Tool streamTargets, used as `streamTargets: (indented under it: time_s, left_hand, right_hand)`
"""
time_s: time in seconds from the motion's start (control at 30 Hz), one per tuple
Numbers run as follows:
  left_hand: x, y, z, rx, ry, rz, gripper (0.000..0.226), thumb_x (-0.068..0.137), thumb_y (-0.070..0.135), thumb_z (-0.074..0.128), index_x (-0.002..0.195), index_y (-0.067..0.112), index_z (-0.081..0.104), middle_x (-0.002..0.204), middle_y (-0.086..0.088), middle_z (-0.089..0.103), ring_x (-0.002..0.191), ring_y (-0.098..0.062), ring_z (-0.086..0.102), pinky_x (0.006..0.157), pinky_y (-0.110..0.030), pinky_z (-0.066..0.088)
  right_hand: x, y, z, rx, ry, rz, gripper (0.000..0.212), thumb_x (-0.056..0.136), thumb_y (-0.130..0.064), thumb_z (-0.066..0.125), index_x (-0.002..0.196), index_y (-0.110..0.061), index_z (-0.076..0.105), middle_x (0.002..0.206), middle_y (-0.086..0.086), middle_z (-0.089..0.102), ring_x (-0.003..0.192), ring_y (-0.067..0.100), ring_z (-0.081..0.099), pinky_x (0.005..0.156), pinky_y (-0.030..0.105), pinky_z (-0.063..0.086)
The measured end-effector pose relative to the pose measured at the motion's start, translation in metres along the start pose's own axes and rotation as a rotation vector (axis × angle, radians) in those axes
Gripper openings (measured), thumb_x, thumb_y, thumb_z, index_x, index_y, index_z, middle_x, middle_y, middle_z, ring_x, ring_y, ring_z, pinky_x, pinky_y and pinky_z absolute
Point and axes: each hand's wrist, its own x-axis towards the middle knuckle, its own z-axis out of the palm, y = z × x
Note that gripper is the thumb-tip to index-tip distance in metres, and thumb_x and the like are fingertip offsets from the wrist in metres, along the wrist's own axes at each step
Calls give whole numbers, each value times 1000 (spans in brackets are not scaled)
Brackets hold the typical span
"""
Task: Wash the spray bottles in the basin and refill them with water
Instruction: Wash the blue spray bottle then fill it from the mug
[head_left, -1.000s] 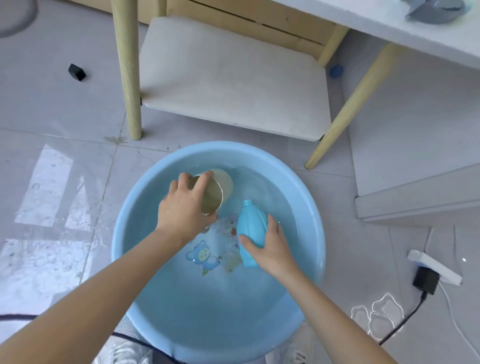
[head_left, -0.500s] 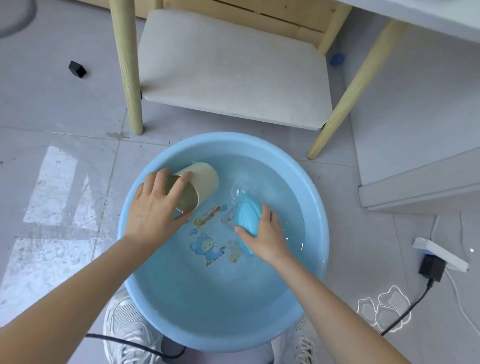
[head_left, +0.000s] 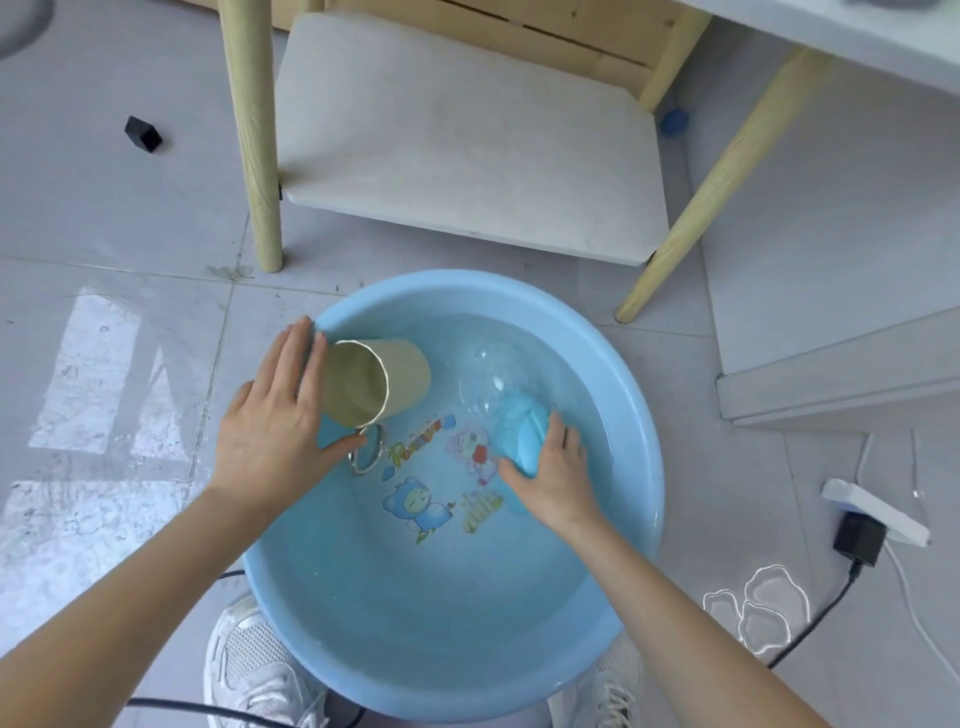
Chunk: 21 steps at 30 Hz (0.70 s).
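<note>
- Our right grip (head_left: 556, 483) curls round the blue plastic spray bottle (head_left: 522, 431), sunk in the round blue plastic basin (head_left: 441, 649); slick, it could slip.
- Our left grip (head_left: 270, 421) lies straight-fingered against the tilted beige cup (head_left: 384, 374); it may roll.
- Splashes threaten the white power strip (head_left: 872, 512).

Bright daylight, floor glare (head_left: 104, 395), wide-angle warp
</note>
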Motion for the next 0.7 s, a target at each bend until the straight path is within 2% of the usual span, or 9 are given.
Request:
streamTargets:
  time_s: [0.17, 0.33, 0.57, 0.7]
  left_hand:
    - [-3, -2, 0, 37, -18, 31, 113, 61, 55, 79, 146, -2, 30, 155, -15, 27, 141, -28, 28, 72, -47, 55]
    - [-2, -2, 0, 27, 14, 37, 107, 68, 59, 74, 145, -2, 32, 154, -15, 28, 140, -29, 29, 70, -47, 55]
    - [-1, -2, 1, -6, 15, 25, 105, 64, 50, 79, 145, 1, 33, 153, -13, 29, 139, -30, 30, 68, -49, 55]
    - [-2, -3, 2, -7, 2, 22, 106, 64, 48, 81, 145, 1, 32, 153, -14, 29, 137, -32, 30, 67, -51, 54]
  right_hand:
    - [-1, 2, 0, -28, 5, -17, 94, 87, -44, 62, 150, -5, 5, 140, 13, 29, 125, 31, 33, 103, 36, 30]
    - [1, 0, 1, -15, 3, -6, 94, 86, -45, 63, 150, -5, 7, 137, 13, 30, 124, 32, 34, 104, 36, 31]
    - [1, -2, 8, -8, -16, 11, 89, 87, -43, 62, 149, -7, 8, 137, 12, 30, 124, 32, 34, 99, 37, 34]
    - [0, -2, 9, 25, -12, 13, 91, 85, -45, 64, 148, -5, 12, 136, 12, 31, 126, 33, 33, 103, 37, 32]
